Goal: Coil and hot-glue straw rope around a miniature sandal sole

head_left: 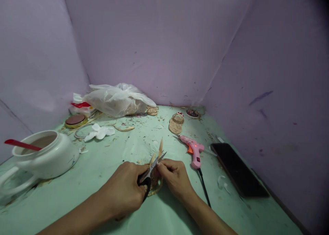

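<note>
My left hand (125, 190) is closed around the black handles of a pair of scissors (151, 169), whose blades are parted and point up to the right. Between the blades stands a pale flat strip of fibre (160, 148). My right hand (176, 178) pinches that strip low down, close to the blade tips. Below the scissors, partly hidden by both hands, is a coiled tan braided piece (154, 187). A pink glue gun (192, 149) with a lit red light lies to the right of my hands. Beyond it rests a small braided slipper shape (176, 123).
A white pot (48, 159) with a red-handled utensil stands at left. A phone (239, 169) lies at right, near the glue gun's black cord (204, 188). At the back are a plastic bag (119, 99), a round tin (76, 121) and a small decorated dish (192, 113).
</note>
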`<state>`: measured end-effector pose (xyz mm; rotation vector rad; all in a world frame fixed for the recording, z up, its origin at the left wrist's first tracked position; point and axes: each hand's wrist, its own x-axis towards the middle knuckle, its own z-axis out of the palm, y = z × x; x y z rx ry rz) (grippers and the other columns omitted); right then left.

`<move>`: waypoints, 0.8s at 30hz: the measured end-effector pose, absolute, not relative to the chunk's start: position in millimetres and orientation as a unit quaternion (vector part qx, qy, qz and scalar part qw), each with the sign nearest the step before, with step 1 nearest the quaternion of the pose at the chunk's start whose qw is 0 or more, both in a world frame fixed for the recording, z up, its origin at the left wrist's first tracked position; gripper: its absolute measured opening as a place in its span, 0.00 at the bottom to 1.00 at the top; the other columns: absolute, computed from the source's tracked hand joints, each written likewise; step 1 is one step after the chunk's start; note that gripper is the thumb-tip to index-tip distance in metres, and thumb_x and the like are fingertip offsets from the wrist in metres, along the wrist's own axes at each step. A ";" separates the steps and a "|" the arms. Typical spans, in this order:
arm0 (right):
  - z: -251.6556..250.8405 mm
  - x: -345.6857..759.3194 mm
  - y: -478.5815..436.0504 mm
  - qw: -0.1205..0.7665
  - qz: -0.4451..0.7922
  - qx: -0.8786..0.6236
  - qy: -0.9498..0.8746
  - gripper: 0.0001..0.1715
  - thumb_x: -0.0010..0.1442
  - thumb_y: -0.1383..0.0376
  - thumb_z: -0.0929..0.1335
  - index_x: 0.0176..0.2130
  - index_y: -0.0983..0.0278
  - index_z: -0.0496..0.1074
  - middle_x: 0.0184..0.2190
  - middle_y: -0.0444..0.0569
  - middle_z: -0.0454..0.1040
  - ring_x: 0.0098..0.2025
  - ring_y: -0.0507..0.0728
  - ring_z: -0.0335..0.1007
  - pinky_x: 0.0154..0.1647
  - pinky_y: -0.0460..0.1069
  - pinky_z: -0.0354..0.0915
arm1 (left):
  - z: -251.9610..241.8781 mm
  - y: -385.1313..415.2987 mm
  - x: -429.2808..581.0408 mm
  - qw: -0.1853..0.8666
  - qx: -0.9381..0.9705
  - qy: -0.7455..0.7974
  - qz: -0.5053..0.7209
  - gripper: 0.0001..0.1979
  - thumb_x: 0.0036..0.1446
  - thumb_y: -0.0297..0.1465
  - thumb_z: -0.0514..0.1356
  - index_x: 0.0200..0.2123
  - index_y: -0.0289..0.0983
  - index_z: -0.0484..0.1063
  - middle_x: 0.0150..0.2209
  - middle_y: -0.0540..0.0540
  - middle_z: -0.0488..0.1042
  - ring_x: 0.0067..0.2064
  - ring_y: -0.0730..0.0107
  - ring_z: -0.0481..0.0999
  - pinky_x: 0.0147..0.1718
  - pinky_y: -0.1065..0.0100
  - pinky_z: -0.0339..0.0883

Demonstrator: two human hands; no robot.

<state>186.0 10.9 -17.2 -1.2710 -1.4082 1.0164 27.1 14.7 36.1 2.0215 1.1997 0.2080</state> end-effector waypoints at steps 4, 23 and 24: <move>-16.1 186.3 11.3 0.481 0.429 -0.512 -0.568 0.18 0.52 0.63 0.63 0.14 0.66 0.63 0.15 0.41 0.58 0.21 0.48 0.51 0.22 0.45 0.49 | 34.2 20.8 23.4 0.421 0.777 0.456 0.102 0.10 0.43 0.26 0.50 0.27 0.35 0.70 0.24 0.52 0.69 0.27 0.72 0.64 0.23 0.73 0.51; -23.1 197.2 14.9 0.455 0.467 -0.575 -0.495 0.17 0.46 0.57 0.69 0.31 0.68 0.76 0.21 0.45 0.72 0.21 0.50 0.62 0.22 0.45 0.56 | 23.6 82.2 -41.5 0.026 0.719 0.694 0.002 0.18 0.51 0.33 0.50 0.43 0.39 0.71 0.37 0.35 0.76 0.39 0.44 0.74 0.29 0.60 0.61; -22.9 198.9 13.7 0.449 0.457 -0.585 -0.497 0.16 0.46 0.57 0.69 0.30 0.68 0.76 0.22 0.46 0.73 0.22 0.51 0.64 0.23 0.45 0.58 | 23.4 82.5 -43.2 0.017 0.719 0.695 -0.001 0.18 0.51 0.32 0.50 0.43 0.37 0.71 0.36 0.35 0.76 0.39 0.45 0.74 0.30 0.60 0.61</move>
